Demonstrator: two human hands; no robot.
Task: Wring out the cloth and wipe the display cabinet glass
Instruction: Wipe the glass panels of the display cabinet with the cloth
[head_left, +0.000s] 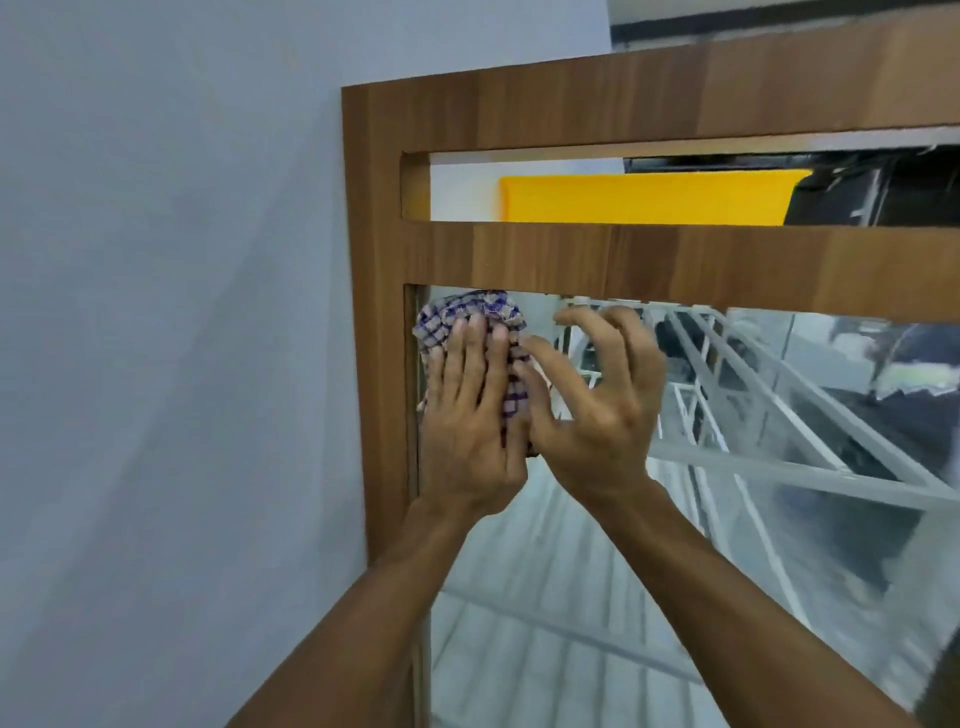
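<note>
A bunched purple-and-white checked cloth (480, 317) lies against the top left corner of the cabinet's glass pane (597, 561). My left hand (467, 410) presses it flat to the glass with straight fingers. My right hand (597, 395) hovers just to the right with fingers loosely curled and nothing in them; its thumb reaches toward the cloth's right edge. The lower part of the cloth is hidden behind both hands.
The glass sits in a brown wooden frame (382, 322) with a crossbar (675, 260) just above the hands. A yellow panel (644, 200) shows through the upper slot. A pale wall (171, 312) stands to the left. White bars (737, 395) show in the glass.
</note>
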